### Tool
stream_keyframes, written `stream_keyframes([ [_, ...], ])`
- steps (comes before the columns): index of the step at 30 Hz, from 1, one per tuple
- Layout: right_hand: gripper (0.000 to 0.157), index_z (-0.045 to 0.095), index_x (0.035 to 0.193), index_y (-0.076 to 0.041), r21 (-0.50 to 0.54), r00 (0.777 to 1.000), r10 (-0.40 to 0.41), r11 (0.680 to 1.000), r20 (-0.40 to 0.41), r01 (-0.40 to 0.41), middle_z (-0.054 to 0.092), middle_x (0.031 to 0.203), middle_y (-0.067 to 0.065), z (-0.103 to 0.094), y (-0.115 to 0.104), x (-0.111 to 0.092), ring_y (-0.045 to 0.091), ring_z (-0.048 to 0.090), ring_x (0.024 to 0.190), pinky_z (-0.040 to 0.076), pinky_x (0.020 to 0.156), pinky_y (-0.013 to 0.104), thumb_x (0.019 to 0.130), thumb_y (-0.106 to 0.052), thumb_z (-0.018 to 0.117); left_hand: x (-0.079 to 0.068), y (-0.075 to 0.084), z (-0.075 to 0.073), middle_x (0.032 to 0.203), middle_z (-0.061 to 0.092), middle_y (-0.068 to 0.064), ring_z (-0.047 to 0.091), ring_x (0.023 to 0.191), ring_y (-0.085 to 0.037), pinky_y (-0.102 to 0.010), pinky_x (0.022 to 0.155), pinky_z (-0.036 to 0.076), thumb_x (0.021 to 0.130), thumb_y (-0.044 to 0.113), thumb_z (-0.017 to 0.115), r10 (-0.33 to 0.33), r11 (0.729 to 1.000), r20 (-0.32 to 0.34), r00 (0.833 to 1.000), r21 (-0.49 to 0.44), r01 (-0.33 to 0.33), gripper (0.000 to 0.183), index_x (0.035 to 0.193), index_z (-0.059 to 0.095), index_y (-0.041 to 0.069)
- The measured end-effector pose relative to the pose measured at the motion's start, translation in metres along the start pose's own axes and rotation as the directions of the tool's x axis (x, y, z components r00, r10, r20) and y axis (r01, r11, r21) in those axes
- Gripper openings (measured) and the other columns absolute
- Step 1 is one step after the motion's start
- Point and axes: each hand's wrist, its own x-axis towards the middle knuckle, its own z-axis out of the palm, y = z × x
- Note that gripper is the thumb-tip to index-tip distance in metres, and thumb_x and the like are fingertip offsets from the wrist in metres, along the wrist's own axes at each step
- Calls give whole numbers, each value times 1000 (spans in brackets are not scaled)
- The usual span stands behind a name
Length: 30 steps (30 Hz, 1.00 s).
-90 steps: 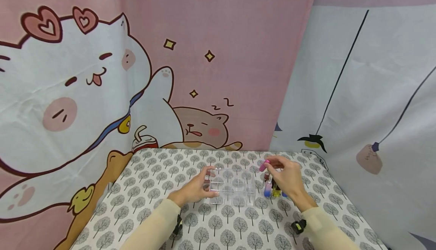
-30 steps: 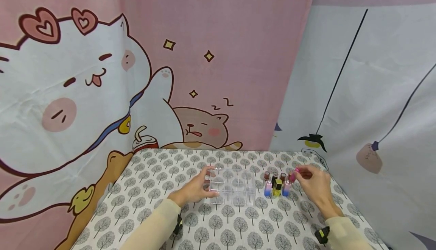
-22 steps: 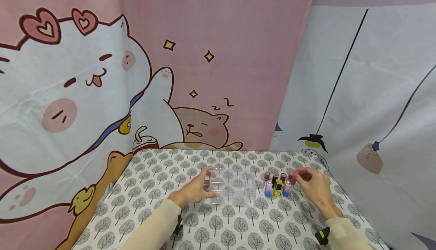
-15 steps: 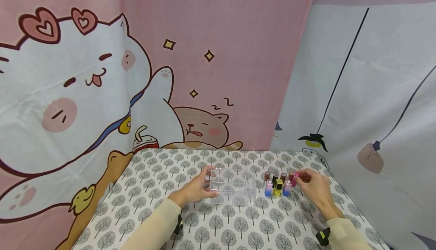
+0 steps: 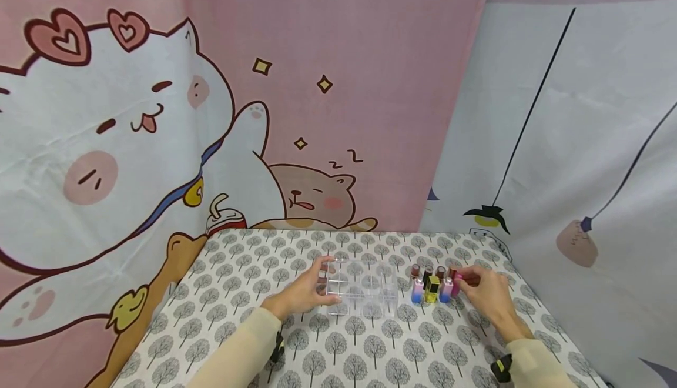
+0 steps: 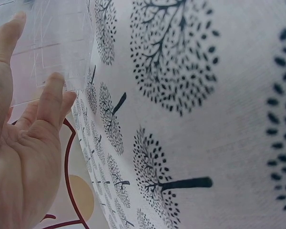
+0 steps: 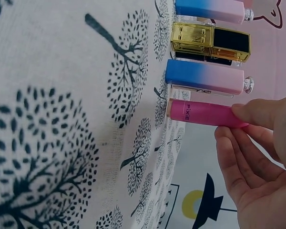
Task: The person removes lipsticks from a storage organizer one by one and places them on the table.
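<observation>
My left hand (image 5: 302,289) holds the left end of a clear plastic compartment organizer (image 5: 365,297), thumb at the front and fingers round the back. In the left wrist view its fingertips lie against the see-through wall (image 6: 62,52). My right hand (image 5: 491,295) pinches the top of a bright pink lipstick (image 7: 205,113) marked "PIXIE". The lipstick stands upright with its base right at the cloth, at the right end of a group of lipsticks. Closest beside it is a blue-and-pink lipstick tube (image 7: 205,77); beyond that comes a gold-and-black lipstick (image 7: 209,42).
Another blue-and-pink tube (image 5: 418,291) stands at the group's left end. Behind the front row are several dark-capped tubes (image 5: 415,271), partly hidden. A tree-print cloth (image 5: 338,353) covers the table, and cartoon curtains (image 5: 402,111) hang behind it.
My right hand has carried the pink lipstick from above the group to its right end and lowered it beside the blue-and-pink tube. The left hand and organizer stay put.
</observation>
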Motion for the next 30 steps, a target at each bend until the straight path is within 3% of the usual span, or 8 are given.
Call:
stream_keyframes([
  [12, 20, 84, 117, 0, -7, 996, 59, 998, 72, -59, 88, 107, 19, -3, 3, 1, 25, 83, 88, 67, 68, 25, 102, -12, 89, 0, -1, 0, 175, 50, -25, 58, 158, -55, -62, 130, 56, 104, 35, 92, -8, 1000, -1, 1000, -16, 8, 100, 180, 28, 26],
  [30, 25, 84, 122, -1, -6, 993, 70, 998, 90, -70, 88, 106, 16, -7, 5, -2, 21, 82, 88, 67, 68, 28, 103, -16, 89, -1, 0, 0, 173, 51, -23, 60, 157, -53, -63, 130, 56, 104, 35, 93, -8, 1000, -2, 1000, -10, 8, 99, 179, 29, 26],
])
